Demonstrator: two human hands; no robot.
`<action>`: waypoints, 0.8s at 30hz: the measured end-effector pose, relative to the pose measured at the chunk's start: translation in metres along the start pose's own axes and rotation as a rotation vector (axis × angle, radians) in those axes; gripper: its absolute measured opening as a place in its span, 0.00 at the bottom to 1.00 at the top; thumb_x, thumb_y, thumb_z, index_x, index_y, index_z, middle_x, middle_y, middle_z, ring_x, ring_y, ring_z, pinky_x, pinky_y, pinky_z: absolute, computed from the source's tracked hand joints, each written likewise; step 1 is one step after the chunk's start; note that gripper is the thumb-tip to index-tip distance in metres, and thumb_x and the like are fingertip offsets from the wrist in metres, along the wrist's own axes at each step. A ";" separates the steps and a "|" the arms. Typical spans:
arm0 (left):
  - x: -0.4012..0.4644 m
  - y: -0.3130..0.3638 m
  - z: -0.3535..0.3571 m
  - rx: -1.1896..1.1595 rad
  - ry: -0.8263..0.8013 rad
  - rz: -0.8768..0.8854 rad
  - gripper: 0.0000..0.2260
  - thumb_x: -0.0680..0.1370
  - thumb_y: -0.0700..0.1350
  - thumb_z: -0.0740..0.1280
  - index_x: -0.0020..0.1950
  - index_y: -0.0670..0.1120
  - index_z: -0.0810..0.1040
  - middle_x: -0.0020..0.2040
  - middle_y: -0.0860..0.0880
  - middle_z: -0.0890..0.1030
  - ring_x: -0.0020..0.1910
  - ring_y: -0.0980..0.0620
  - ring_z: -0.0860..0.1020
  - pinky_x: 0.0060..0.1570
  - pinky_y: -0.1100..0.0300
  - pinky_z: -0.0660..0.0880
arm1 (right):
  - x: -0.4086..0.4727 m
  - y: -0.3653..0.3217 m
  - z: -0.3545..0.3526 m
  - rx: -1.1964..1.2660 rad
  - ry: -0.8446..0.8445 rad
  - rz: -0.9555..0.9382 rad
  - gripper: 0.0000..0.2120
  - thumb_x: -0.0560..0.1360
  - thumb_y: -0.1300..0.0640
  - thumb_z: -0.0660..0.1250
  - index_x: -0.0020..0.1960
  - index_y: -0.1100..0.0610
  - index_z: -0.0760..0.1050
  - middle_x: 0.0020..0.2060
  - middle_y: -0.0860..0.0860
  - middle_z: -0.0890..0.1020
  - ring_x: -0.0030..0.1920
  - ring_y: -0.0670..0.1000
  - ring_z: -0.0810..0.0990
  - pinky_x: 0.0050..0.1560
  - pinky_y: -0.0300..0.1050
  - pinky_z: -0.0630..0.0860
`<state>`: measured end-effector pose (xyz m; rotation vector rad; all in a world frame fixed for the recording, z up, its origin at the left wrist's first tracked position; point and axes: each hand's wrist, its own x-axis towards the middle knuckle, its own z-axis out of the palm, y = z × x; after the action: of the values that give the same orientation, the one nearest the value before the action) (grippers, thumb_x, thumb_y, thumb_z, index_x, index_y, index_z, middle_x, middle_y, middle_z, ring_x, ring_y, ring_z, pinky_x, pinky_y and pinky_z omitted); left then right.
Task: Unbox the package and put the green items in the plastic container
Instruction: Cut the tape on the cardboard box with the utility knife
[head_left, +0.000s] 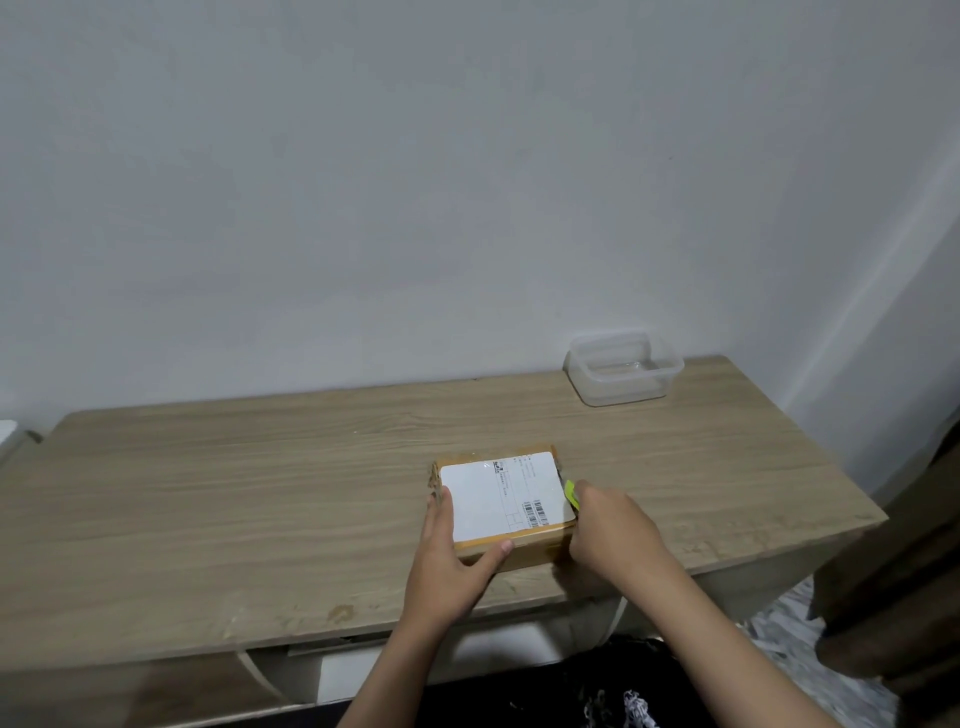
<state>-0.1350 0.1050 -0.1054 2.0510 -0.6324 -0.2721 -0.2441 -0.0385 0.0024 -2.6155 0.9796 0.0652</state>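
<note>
A small brown cardboard package (501, 499) with a white shipping label on top lies closed on the wooden table (260, 493). My left hand (457, 551) holds its near left corner, thumb along the front edge and fingers up the left side. My right hand (608, 525) grips a small yellow-green cutter (571, 492) whose tip is against the package's right edge. The clear plastic container (623, 369) stands open and empty at the table's back right, well away from both hands.
A plain wall rises right behind the table. The table's right edge drops to a patterned floor, with a dark brown piece of furniture (904, 597) beside it. A white object (10, 436) shows at the far left.
</note>
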 end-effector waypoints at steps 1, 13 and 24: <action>0.000 0.000 0.000 0.001 0.001 0.001 0.47 0.66 0.64 0.70 0.77 0.49 0.51 0.78 0.50 0.54 0.76 0.56 0.49 0.71 0.64 0.50 | -0.002 0.000 0.000 -0.008 -0.004 -0.001 0.14 0.70 0.65 0.58 0.54 0.58 0.71 0.51 0.57 0.80 0.53 0.60 0.78 0.39 0.44 0.69; 0.001 -0.001 0.001 0.000 0.006 0.003 0.46 0.67 0.61 0.71 0.77 0.47 0.52 0.78 0.49 0.55 0.76 0.56 0.50 0.70 0.65 0.49 | -0.023 0.004 0.001 -0.045 -0.019 0.027 0.14 0.70 0.64 0.57 0.54 0.56 0.72 0.51 0.56 0.80 0.52 0.59 0.79 0.40 0.44 0.69; 0.002 0.001 -0.005 -0.024 -0.036 0.011 0.45 0.68 0.58 0.73 0.76 0.45 0.53 0.77 0.49 0.56 0.76 0.54 0.53 0.74 0.57 0.54 | -0.039 0.041 -0.022 0.323 0.252 0.059 0.10 0.72 0.54 0.69 0.53 0.49 0.81 0.46 0.49 0.86 0.44 0.52 0.81 0.42 0.40 0.72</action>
<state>-0.1314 0.1070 -0.1021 2.0231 -0.6598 -0.3092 -0.3019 -0.0503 0.0163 -2.3334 1.0506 -0.3848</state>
